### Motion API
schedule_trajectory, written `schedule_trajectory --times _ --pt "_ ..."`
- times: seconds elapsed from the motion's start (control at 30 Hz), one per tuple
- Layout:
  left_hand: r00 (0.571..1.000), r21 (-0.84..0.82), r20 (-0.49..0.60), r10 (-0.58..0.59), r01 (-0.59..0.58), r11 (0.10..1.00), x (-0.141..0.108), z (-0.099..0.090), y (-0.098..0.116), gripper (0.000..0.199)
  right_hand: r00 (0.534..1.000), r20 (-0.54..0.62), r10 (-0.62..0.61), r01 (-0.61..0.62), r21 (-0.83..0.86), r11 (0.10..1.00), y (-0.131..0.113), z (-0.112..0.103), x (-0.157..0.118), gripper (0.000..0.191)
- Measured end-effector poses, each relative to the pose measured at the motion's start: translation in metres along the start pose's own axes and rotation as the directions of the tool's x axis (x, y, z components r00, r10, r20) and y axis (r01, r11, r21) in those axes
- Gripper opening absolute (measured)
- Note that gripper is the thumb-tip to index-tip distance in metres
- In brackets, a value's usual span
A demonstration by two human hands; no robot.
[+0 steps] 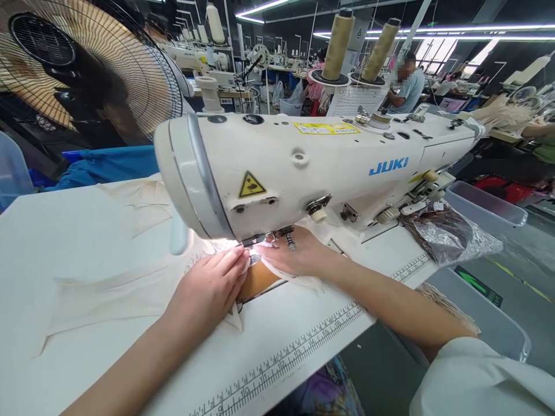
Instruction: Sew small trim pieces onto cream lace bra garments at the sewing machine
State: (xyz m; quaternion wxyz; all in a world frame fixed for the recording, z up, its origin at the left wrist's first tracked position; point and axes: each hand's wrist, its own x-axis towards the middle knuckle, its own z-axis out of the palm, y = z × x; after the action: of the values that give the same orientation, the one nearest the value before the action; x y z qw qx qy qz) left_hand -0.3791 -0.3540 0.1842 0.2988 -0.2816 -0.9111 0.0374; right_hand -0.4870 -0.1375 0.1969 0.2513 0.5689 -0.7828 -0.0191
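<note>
A white JUKI sewing machine (277, 167) stands over the table, its needle area lit from above. Thin cream fabric (117, 292) lies under the machine head and spreads out to the left. My left hand (210, 284) is just left of the needle, fingers pressed together with the fabric edge at their tips. On the right, my right hand (299, 254) holds the same fabric beside the presser foot, its fingers partly hidden behind machine parts. Between the hands, a brown-orange plate (260, 280) shows on the machine bed.
A measuring scale (277, 361) runs along the table's front edge. At the right are a plastic bag of brown material (451, 231) and a clear bin (481, 318). A large fan (91, 69) stands at the left. Two thread cones (338, 46) rise behind; a person (407, 86) sits farther back.
</note>
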Motion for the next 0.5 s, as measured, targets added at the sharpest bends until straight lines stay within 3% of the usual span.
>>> schedule_trajectory --times 0.37,0.5 --pt "0.999 -0.065 -0.005 -0.035 0.035 0.997 -0.0029 0.0026 -0.0012 0.039 0.998 0.054 -0.009 0.008 0.027 1.0 0.0003 0.002 0.0004 0.031" --pt "1.0 -0.042 -0.006 -0.025 0.025 0.999 -0.0013 0.0015 0.0 0.038 1.0 0.008 0.0 0.0 0.037 0.999 0.0004 0.0076 -0.0015 0.029"
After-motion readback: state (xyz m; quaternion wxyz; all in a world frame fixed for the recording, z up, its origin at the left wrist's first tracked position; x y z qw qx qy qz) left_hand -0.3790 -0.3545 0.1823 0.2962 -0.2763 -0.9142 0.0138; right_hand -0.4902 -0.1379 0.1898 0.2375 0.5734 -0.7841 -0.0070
